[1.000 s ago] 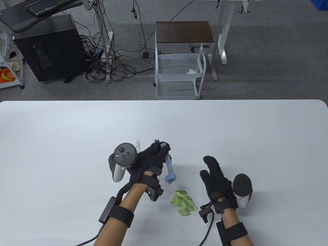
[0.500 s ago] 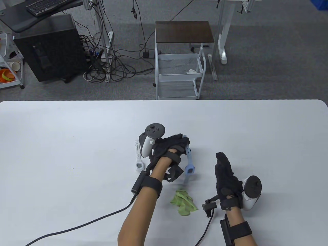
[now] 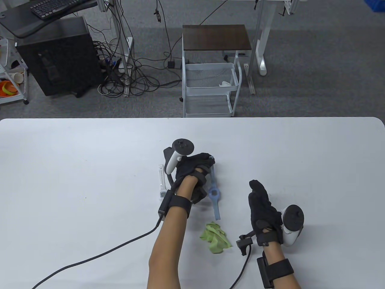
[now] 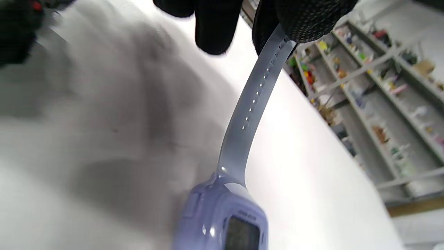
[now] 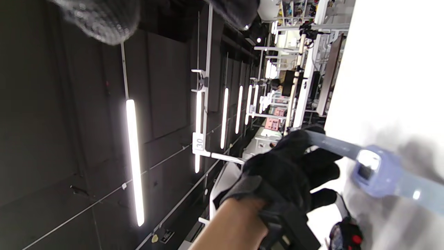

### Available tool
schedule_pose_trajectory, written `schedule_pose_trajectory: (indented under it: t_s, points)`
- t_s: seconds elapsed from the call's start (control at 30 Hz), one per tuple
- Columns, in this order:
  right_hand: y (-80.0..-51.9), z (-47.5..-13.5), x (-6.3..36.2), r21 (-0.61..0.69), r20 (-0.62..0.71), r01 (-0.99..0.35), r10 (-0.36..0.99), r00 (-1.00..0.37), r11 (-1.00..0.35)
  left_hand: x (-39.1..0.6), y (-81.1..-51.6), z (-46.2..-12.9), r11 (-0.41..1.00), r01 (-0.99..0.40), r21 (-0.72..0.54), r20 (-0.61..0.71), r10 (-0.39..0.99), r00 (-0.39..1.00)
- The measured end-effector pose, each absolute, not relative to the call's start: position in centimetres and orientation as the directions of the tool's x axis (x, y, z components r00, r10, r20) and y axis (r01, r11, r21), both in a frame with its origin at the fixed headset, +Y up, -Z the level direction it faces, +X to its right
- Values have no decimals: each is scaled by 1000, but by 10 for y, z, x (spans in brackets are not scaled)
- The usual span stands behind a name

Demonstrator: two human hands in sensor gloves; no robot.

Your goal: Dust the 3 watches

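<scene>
My left hand point(image 3: 207, 159) pinches the far strap end of a pale blue digital watch point(image 3: 213, 192). The watch trails toward me, low over the white table point(image 3: 90, 168), and whether it touches I cannot tell. The left wrist view shows my fingertips point(image 4: 295, 21) on the perforated strap of the blue watch point(image 4: 225, 215). A white watch point(image 3: 161, 180) lies flat just left of that hand, partly hidden by it. A crumpled green cloth point(image 3: 215, 237) lies nearer me. My right hand point(image 3: 257, 188) stands on its edge to the right, fingers relaxed, holding nothing.
A small black object with a red spot point(image 5: 343, 236) lies by the left wrist and is hidden in the table view. Glove cables point(image 3: 99, 256) trail to the near edge. A white wire cart point(image 3: 210, 87) stands beyond the far edge.
My left hand carried the blue watch away from me and to the right, then lowered it beside the white watch. My right hand turned onto its edge and shifted slightly right.
</scene>
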State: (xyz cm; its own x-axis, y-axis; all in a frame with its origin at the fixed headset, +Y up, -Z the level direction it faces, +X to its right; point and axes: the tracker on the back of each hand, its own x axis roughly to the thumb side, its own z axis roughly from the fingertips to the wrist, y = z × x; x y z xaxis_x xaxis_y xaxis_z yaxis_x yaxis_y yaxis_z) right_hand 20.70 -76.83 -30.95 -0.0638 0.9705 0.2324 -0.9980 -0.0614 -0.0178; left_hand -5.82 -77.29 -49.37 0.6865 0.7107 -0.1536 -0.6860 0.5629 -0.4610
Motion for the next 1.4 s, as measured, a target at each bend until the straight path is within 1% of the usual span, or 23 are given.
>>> schedule_pose_trajectory:
  t_s: [0.07, 0.13, 0.3, 0.53, 0.77, 0.93, 1.07, 1.13, 1.23, 1.4]
  points:
    - [-769, -309, 205, -11, 232, -997, 970, -75, -74, -56, -774, -495, 620, -637, -457, -134, 661, 739]
    - [-769, -308, 204, -6, 231, -996, 969, -85, -85, -55, -776, -496, 644, -612, -459, -135, 631, 764]
    - [-770, -308, 201, 5, 233, -995, 968, -96, -100, -51, -784, -497, 655, -542, -527, -132, 567, 813]
    - [-771, -307, 195, 29, 236, -994, 967, -93, -102, -46, -788, -494, 719, -478, -504, -89, 507, 857]
    - [-772, -306, 193, 40, 235, -993, 967, -99, -112, -44, -788, -493, 730, -458, -508, -84, 487, 869]
    - [-773, -307, 192, 48, 228, -993, 969, -98, -112, -47, -790, -493, 712, -496, -497, -98, 522, 847]
    - [-773, -307, 192, 51, 230, -992, 968, -101, -115, -49, -788, -493, 726, -469, -504, -91, 495, 864]
    - [-773, -307, 191, 52, 229, -992, 968, -102, -117, -51, -786, -493, 735, -463, -495, -88, 488, 868]
    - [-773, -307, 192, 44, 232, -991, 967, -111, -124, -60, -778, -490, 763, -474, -439, -83, 491, 867]
    - [-771, -305, 192, 36, 247, -991, 962, -117, -130, -83, -749, -476, 781, -527, -334, -25, 552, 834]
